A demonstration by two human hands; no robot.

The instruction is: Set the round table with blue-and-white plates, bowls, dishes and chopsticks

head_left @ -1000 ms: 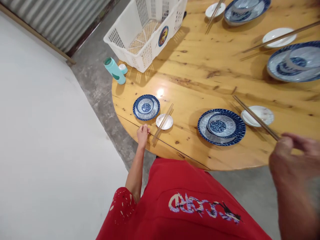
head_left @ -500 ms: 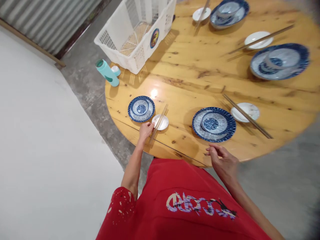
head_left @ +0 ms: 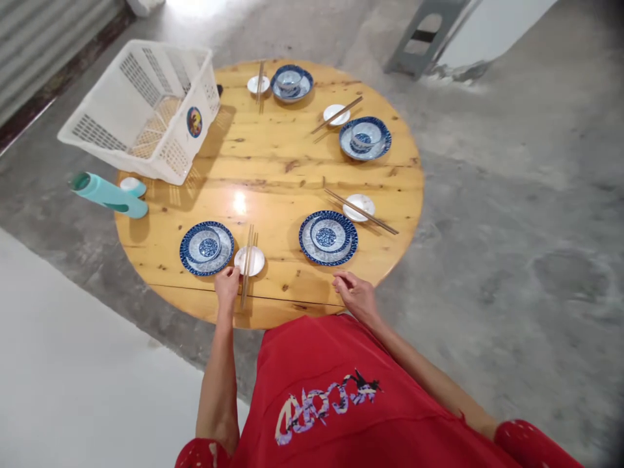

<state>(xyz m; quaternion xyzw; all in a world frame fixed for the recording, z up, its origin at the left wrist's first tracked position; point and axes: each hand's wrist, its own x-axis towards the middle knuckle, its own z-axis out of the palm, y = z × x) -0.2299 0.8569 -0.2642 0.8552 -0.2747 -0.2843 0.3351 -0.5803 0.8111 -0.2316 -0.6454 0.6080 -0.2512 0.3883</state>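
Four blue-and-white plates [head_left: 310,252] ring the table [head_left: 285,182], each carrying a matching bowl [head_left: 329,233]. Lower centre-left of the frame, the person's left hand [head_left: 227,283] is narrow, fingers drawn together by the edge of a white saucer [head_left: 258,261] crossed by chopsticks [head_left: 246,268]; I can't tell whether it grips. Right of centre, below a plate, the right hand [head_left: 356,296] curls loosely, part-open, nothing visible inside. Upper left, a white plastic basket [head_left: 173,159] shows its latticed floor; below it stands an open-mouthed turquoise bottle [head_left: 113,197].
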